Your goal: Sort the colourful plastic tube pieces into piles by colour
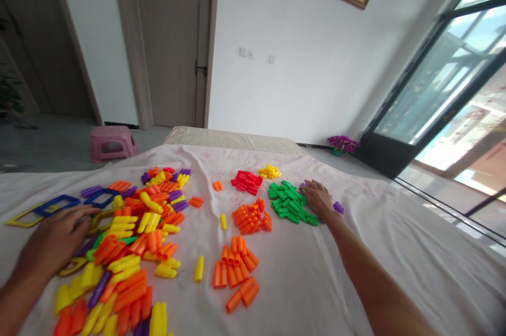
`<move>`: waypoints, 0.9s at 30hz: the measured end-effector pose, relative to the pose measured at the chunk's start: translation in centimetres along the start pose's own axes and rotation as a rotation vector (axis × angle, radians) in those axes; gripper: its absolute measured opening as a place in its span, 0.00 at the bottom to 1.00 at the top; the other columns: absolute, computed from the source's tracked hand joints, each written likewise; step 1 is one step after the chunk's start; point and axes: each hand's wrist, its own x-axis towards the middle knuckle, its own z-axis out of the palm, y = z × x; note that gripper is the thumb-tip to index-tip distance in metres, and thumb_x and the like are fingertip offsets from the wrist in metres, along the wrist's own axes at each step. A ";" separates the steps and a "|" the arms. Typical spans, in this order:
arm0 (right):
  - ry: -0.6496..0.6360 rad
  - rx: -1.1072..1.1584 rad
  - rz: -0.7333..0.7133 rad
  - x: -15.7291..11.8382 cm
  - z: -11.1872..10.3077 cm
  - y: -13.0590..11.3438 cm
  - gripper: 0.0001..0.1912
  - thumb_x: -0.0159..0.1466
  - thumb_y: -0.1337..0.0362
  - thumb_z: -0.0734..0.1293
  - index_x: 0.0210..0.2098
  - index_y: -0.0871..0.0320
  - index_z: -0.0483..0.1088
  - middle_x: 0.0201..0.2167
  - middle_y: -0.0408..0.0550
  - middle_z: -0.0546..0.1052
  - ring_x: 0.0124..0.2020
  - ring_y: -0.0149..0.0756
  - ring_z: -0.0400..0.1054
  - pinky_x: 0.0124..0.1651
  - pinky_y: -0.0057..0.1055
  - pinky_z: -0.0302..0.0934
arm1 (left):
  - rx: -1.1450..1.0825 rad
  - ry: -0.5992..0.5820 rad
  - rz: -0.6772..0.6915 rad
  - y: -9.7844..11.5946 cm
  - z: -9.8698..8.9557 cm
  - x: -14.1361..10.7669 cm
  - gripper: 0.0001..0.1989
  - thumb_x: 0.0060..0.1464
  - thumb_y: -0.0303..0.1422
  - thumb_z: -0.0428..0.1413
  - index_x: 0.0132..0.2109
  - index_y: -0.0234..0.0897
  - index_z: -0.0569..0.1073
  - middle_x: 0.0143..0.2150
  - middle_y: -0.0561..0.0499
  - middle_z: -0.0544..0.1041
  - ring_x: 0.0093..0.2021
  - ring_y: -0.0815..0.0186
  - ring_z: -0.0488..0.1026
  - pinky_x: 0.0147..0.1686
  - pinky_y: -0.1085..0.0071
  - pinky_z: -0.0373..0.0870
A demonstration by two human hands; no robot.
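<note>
Pieces of purple plastic [338, 207] sit at the right end of the sorted stuff, some poking out from under the right hand [316, 199]. That hand is palm down, and honestly can't tell if it's pinching one or just resting. Green pile [288, 200] is right beside it, with red pile [247, 182] and small yellow pile [270, 171] further back, plus two orange clusters [250, 217] coming nearer. Left hand [61, 238] is over at the big mixed heap [149, 222], fingers reaching its left edge near some blue frames [100, 197]; can't tell if it's gripping anything either. Couple of loose yellow tubes [200, 268] lie between heap and clusters. All of it's on a pale cloth [300, 283]. Beyond that: pink stool [113, 143], brown door [169, 46], potted magenta flowers [343, 144].
</note>
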 end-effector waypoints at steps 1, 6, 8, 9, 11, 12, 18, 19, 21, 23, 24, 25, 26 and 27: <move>0.045 0.015 0.002 0.3 -0.3 -0.7 0.20 0.73 0.57 0.57 0.53 0.50 0.79 0.66 0.49 0.70 0.69 0.51 0.56 0.69 0.52 0.51 | -0.027 0.002 0.022 -0.1 0.1 0.1 0.18 0.59 0.37 0.46 0.46 0.42 0.78 0.52 0.46 0.82 0.56 0.55 0.74 0.59 0.60 0.67; 0.177 0.306 -0.153 2.5 -2.5 -10.5 0.19 0.72 0.59 0.58 0.51 0.54 0.79 0.57 0.54 0.77 0.61 0.48 0.66 0.65 0.46 0.57 | -0.033 0.003 0.021 0.5 -0.5 -0.5 0.21 0.60 0.36 0.45 0.49 0.34 0.80 0.54 0.43 0.80 0.57 0.55 0.73 0.61 0.62 0.64; 0.110 0.461 -0.281 2.7 -3.2 -16.7 0.17 0.71 0.61 0.60 0.49 0.54 0.79 0.52 0.54 0.80 0.56 0.46 0.70 0.63 0.45 0.60 | -0.038 0.023 0.026 0.9 -0.7 -0.7 0.21 0.61 0.35 0.44 0.49 0.34 0.80 0.54 0.42 0.80 0.57 0.55 0.73 0.61 0.61 0.65; 0.054 0.524 -0.360 2.5 -3.3 -20.0 0.16 0.71 0.62 0.61 0.49 0.54 0.79 0.50 0.53 0.81 0.54 0.45 0.71 0.62 0.44 0.61 | -0.046 0.039 0.032 1.1 -0.7 -0.7 0.21 0.61 0.35 0.44 0.48 0.34 0.80 0.54 0.42 0.80 0.57 0.55 0.74 0.61 0.61 0.65; -0.054 0.613 -0.510 2.0 -3.1 -26.3 0.14 0.70 0.64 0.63 0.50 0.54 0.78 0.51 0.52 0.81 0.54 0.44 0.72 0.60 0.43 0.63 | -0.062 0.070 0.034 1.1 -0.6 -0.7 0.21 0.60 0.35 0.45 0.47 0.35 0.80 0.53 0.42 0.81 0.56 0.55 0.74 0.60 0.62 0.66; -0.104 0.632 -0.570 1.8 -2.9 -29.2 0.15 0.68 0.66 0.65 0.52 0.54 0.78 0.52 0.53 0.80 0.54 0.43 0.72 0.60 0.42 0.64 | -0.068 0.079 0.034 1.1 -0.6 -0.7 0.20 0.60 0.35 0.45 0.47 0.36 0.80 0.53 0.43 0.81 0.56 0.56 0.75 0.60 0.62 0.66; -0.241 0.585 -0.705 2.3 -1.0 -40.3 0.24 0.64 0.73 0.68 0.59 0.54 0.73 0.61 0.52 0.75 0.61 0.44 0.68 0.63 0.41 0.61 | -0.079 0.075 0.037 1.1 -0.5 -0.8 0.20 0.60 0.35 0.45 0.47 0.37 0.81 0.54 0.44 0.81 0.56 0.55 0.74 0.60 0.60 0.66; -0.253 0.558 -0.707 2.7 -0.8 -41.2 0.23 0.65 0.72 0.68 0.59 0.54 0.73 0.60 0.53 0.75 0.60 0.45 0.68 0.62 0.40 0.61 | -0.081 0.076 0.036 1.2 -0.6 -0.8 0.20 0.60 0.35 0.45 0.47 0.37 0.81 0.54 0.44 0.81 0.56 0.55 0.74 0.60 0.60 0.66; -0.281 0.489 -0.704 3.3 -0.7 -42.4 0.21 0.66 0.70 0.68 0.58 0.56 0.74 0.57 0.54 0.77 0.58 0.45 0.69 0.59 0.38 0.62 | -0.083 0.077 0.036 1.4 -0.7 -0.8 0.20 0.60 0.34 0.45 0.47 0.37 0.80 0.54 0.44 0.81 0.56 0.55 0.74 0.59 0.60 0.66; -0.299 0.428 -0.691 3.6 -0.5 -43.0 0.18 0.68 0.67 0.67 0.57 0.56 0.75 0.53 0.54 0.78 0.55 0.45 0.70 0.56 0.36 0.62 | -0.083 0.082 0.032 1.5 -0.8 -0.8 0.20 0.60 0.34 0.44 0.47 0.38 0.81 0.54 0.44 0.81 0.56 0.55 0.74 0.59 0.60 0.66; -0.300 0.408 -0.684 3.7 -0.5 -43.0 0.17 0.69 0.66 0.67 0.56 0.55 0.75 0.52 0.54 0.79 0.54 0.44 0.70 0.54 0.35 0.62 | -0.082 0.084 0.029 1.6 -0.8 -0.8 0.20 0.60 0.34 0.44 0.46 0.38 0.81 0.53 0.45 0.81 0.56 0.56 0.74 0.59 0.61 0.66; -0.293 0.391 -0.671 3.7 -0.5 -43.0 0.15 0.69 0.65 0.67 0.55 0.55 0.76 0.51 0.54 0.79 0.53 0.44 0.70 0.53 0.34 0.62 | -0.081 0.086 0.027 1.6 -0.8 -0.8 0.20 0.60 0.34 0.45 0.46 0.39 0.81 0.53 0.45 0.81 0.56 0.56 0.74 0.59 0.61 0.66; -0.284 0.376 -0.656 3.6 -0.4 -42.9 0.14 0.70 0.64 0.66 0.54 0.55 0.77 0.50 0.54 0.79 0.53 0.44 0.70 0.52 0.34 0.62 | -0.079 0.088 0.025 1.6 -0.8 -0.8 0.20 0.60 0.34 0.45 0.46 0.39 0.81 0.53 0.45 0.81 0.56 0.56 0.75 0.59 0.61 0.66; -0.275 0.360 -0.637 3.4 -0.4 -42.7 0.13 0.71 0.63 0.65 0.52 0.55 0.77 0.49 0.54 0.79 0.52 0.43 0.70 0.51 0.33 0.62 | -0.076 0.091 0.024 1.6 -0.8 -0.8 0.20 0.59 0.34 0.45 0.46 0.39 0.81 0.52 0.45 0.81 0.56 0.56 0.75 0.59 0.61 0.66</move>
